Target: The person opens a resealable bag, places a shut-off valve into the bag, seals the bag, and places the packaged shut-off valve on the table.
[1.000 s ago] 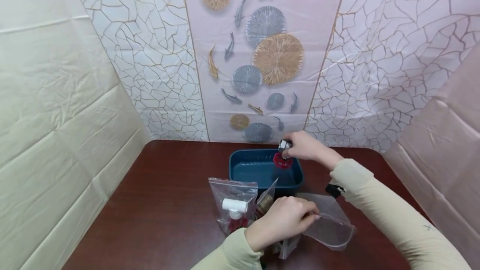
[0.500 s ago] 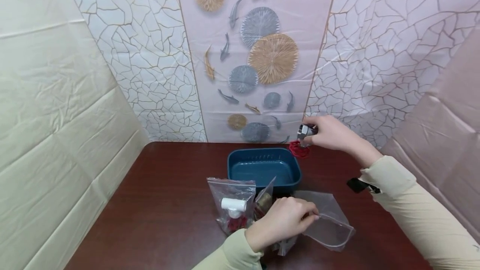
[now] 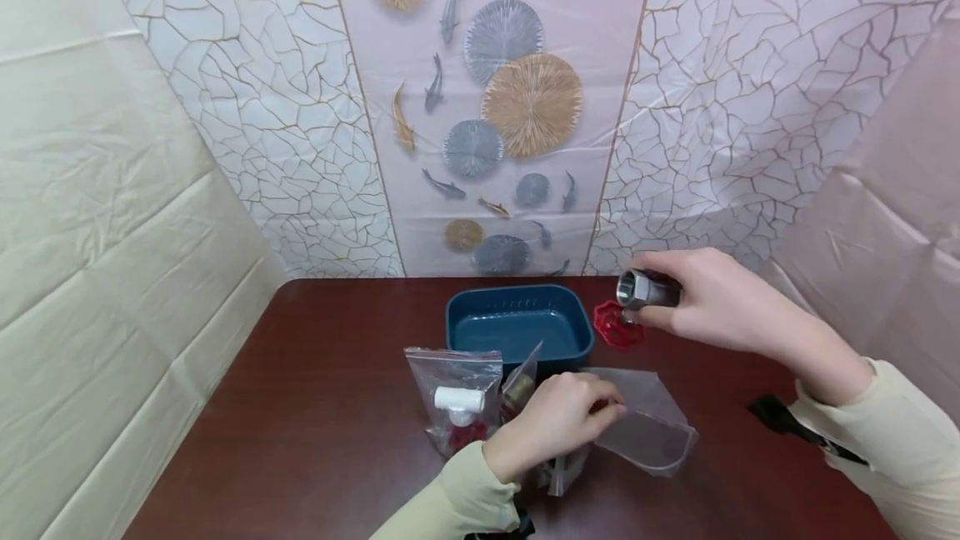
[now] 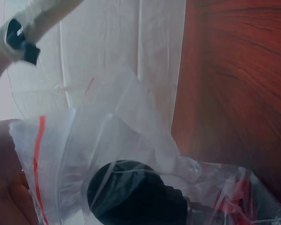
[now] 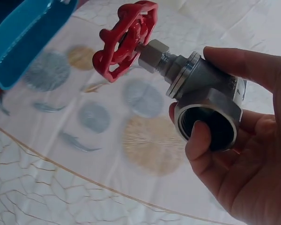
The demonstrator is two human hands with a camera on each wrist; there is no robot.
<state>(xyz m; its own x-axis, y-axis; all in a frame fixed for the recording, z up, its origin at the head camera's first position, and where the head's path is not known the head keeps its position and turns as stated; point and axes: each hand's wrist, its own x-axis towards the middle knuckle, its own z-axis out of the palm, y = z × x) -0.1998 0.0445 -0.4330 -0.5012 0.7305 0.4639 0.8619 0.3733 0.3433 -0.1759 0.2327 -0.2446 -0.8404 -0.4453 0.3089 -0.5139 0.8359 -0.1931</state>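
My right hand grips a metal valve in the air, to the right of the blue tray. In the right wrist view, fingers and thumb hold the silver valve body, a fingertip lies in its threaded opening, and the red handwheel points away. My left hand pinches the edge of a clear zip bag, whose mouth spreads to the right. The left wrist view shows a dark rounded thing and something red behind clear plastic.
The blue tray stands at the back middle of the brown table. Left of my left hand, another clear bag holds a white T-shaped fitting and a red piece. A brass-coloured part shows in plastic beside it.
My right hand has moved the valve from over the tray to its right, and closer to me. The valve's open end now faces forward. The left hand keeps its hold on the bag.
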